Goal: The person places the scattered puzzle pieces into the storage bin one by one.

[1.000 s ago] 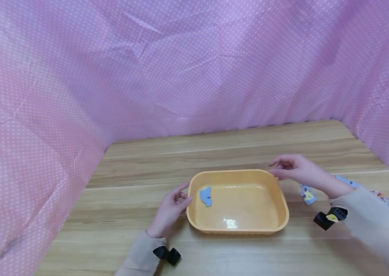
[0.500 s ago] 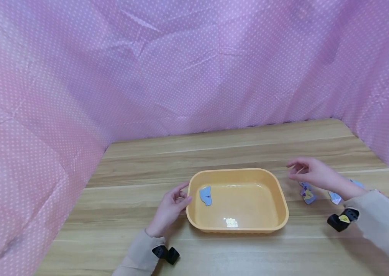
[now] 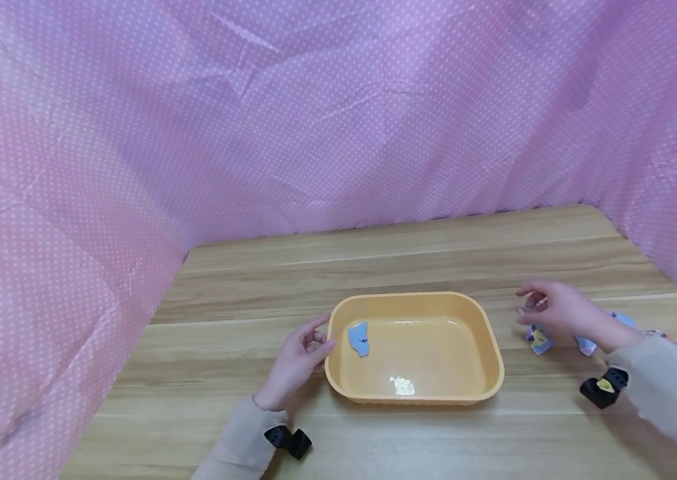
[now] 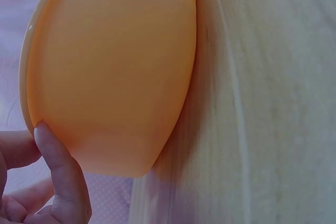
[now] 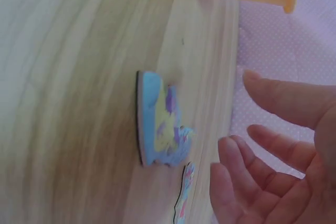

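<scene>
My left hand (image 3: pixel 295 363) holds the left side of an orange plastic tray (image 3: pixel 413 401); in the left wrist view a fingertip presses below the rim of the tray wall (image 4: pixel 115 66). One light-blue puzzle piece (image 3: pixel 359 339) lies inside the tray, at its left. My right hand (image 3: pixel 563 309) hovers with relaxed fingers over the table, right of the tray, and holds nothing. Under and beside it lies a blue, yellow and purple puzzle piece (image 5: pixel 163 121), apart from the fingertips. Another puzzle piece (image 5: pixel 184 192) lies close by.
More puzzle pieces lie on the wooden table (image 3: pixel 266 287) near the right forearm: a blue one (image 3: pixel 585 345) and a reddish one (image 3: pixel 657 334) partly hidden by the sleeve. Pink dotted cloth (image 3: pixel 338 133) hangs behind and beside the table.
My right hand has moved right from the tray's far right corner to above the loose puzzle pieces. My left hand and the tray have stayed nearly still.
</scene>
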Tool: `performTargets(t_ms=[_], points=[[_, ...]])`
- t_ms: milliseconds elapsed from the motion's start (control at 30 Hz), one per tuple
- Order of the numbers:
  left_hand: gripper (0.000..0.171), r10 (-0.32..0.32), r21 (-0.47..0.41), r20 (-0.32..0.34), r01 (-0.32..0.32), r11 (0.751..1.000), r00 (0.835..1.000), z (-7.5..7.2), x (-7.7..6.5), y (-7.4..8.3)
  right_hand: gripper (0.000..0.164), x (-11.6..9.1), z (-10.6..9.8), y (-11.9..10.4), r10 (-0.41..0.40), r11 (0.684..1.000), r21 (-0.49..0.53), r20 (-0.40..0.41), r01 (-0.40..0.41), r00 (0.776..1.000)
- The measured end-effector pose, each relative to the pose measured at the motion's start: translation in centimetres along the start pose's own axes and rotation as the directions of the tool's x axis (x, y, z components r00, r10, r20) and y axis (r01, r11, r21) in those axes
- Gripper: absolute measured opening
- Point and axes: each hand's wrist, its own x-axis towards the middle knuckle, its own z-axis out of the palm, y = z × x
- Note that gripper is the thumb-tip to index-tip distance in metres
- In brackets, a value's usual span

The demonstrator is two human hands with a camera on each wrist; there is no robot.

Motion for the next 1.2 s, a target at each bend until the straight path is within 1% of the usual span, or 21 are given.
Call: performTargets(t_ms=[167,333,500,633,767,900,1000,1200], points=[[0.049,-0.002,-0.023,-0.002,0.002,1.0,1.0,0.1,0.1,-0.1,0.055,-0.2,0.2,0.4,0.013,0.998,-0.069,-0.01,-0.014,1.0],[0.049,0.002,-0.023,-0.005,-0.002,1.0,1.0,0.1,0.1,-0.2,0.061,-0.3,0.4,0.7,0.031,0.996,-0.083,-0.005,-0.031,1.0],[0.049,0.002,-0.012,-0.007,-0.002,1.0,1.0,0.1,0.0,-0.1,0.065,-0.4,0.6,0.8,0.026,0.996,-0.088,0.001,-0.026,1.0],[0.05,-0.002,-0.003,-0.007,0.002,1.0,1.0,0.1,-0.2,0.0,0.064,-0.4,0.7,0.8,0.031,0.996,-0.086,0.024,-0.029,0.999],[0.05,-0.01,-0.002,-0.011,0.01,1.0,1.0,0.1,-0.3,0.2,0.063,-0.6,0.9,0.8,0.025,0.996,-0.087,0.029,-0.022,0.999],[0.049,0.001,0.003,-0.013,-0.001,1.0,1.0,0.1,-0.3,0.2,0.062,-0.6,1.0,0.8,0.02,0.995,-0.095,0.026,-0.017,0.999],[0.049,0.014,0.006,-0.012,-0.013,1.0,1.0,0.0,-0.3,0.0,0.062,-0.6,1.0,0.8,0.046,0.995,-0.092,0.041,-0.042,0.998],[0.05,0.007,0.016,-0.004,-0.006,1.0,1.0,-0.1,-0.2,0.0,0.06,-0.6,1.1,0.9,0.083,0.994,-0.073,0.072,-0.077,0.994]])
